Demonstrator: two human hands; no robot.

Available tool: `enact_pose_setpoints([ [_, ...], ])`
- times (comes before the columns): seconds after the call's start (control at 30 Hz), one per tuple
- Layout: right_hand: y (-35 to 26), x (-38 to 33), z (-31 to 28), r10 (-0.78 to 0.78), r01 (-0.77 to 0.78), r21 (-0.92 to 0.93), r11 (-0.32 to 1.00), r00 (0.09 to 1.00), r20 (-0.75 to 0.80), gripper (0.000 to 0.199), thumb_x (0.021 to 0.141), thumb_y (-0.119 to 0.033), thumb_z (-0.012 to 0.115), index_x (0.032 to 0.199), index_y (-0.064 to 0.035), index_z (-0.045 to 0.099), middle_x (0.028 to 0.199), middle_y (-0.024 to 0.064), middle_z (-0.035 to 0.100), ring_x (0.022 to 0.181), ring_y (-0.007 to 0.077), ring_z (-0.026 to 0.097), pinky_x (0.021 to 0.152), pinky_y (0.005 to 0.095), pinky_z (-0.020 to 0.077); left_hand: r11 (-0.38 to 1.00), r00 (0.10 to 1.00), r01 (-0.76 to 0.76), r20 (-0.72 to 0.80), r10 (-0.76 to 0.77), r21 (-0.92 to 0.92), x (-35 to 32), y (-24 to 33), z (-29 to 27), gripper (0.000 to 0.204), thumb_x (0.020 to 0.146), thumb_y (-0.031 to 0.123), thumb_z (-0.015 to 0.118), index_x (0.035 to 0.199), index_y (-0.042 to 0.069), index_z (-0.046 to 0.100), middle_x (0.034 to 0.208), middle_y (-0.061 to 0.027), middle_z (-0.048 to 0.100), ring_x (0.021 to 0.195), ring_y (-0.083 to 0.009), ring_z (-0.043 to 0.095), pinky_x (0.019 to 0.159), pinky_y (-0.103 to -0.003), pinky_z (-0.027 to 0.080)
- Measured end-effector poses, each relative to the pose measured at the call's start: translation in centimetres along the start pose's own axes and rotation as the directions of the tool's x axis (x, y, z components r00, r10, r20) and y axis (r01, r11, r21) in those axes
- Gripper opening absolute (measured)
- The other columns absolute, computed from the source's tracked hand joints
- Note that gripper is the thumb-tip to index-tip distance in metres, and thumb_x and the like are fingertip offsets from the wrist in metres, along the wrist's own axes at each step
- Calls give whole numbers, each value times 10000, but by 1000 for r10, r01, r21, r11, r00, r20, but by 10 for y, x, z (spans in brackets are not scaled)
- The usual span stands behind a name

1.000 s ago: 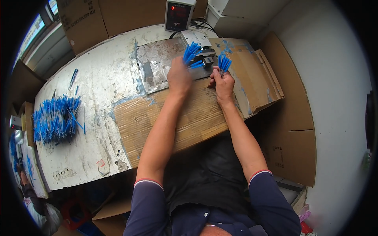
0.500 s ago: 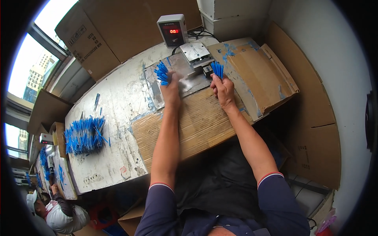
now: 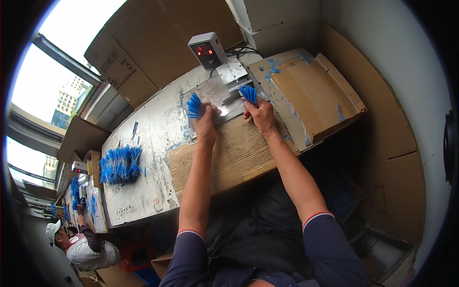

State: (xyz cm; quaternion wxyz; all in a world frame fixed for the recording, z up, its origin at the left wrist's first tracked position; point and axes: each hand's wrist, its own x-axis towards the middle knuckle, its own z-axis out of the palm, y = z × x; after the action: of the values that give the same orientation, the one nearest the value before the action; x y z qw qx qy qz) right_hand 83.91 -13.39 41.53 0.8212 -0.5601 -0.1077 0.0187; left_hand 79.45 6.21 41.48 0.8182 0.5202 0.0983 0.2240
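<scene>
My left hand (image 3: 205,123) is closed round a bundle of thin blue plastic sticks (image 3: 193,106), whose ends fan out past the thumb side. To its right, my right hand (image 3: 261,116) pinches another blue bundle (image 3: 248,93), held upright just in front of a metal fixture (image 3: 231,71). The two hands are apart, both above a metal plate (image 3: 206,90) on the bench. Most of each bundle's lower part is hidden by the fingers. A box with a lit red display (image 3: 207,50) stands behind the fixture.
A large pile of blue-ended sticks (image 3: 120,164) lies on the worn white bench (image 3: 152,158) to the left. Cardboard (image 3: 224,152) covers the front edge; a cardboard box (image 3: 315,95) stands at right. At far left a person in a white cap (image 3: 86,248) sits by another bench.
My right hand has moved left, closer to my left hand, with its bundle. The view has turned, so the pile appears farther right. The lit display reads differently.
</scene>
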Motion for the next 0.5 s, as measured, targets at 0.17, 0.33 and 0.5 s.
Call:
enact_pose_setpoints([
  [0.17,-1,-1,3,44,-53,116,992,996,77,131,925,-121,707,972,0,720,703,1,641,552,72,595,481,240,483,992,994,-82,-62,88,91,-12,12,4,131,989,62,625,1116,32,635,912,-66,680,719,-161,633,648,-307,522],
  [0.33,-5,-1,-4,147,-174,145,974,972,181,113,921,-112,723,939,0,710,703,-1,637,547,53,573,467,228,472,952,999,19,-48,-5,304,-29,19,41,226,957,154,690,1132,11,682,866,-26,646,627,-83,521,545,-261,400],
  [0.5,-6,0,-4,167,-138,-116,984,937,305,143,926,-143,716,919,0,705,693,-6,629,545,56,553,464,241,475,954,997,69,20,-78,291,-27,11,59,180,943,177,715,1043,28,711,709,26,588,550,-70,468,493,-255,345],
])
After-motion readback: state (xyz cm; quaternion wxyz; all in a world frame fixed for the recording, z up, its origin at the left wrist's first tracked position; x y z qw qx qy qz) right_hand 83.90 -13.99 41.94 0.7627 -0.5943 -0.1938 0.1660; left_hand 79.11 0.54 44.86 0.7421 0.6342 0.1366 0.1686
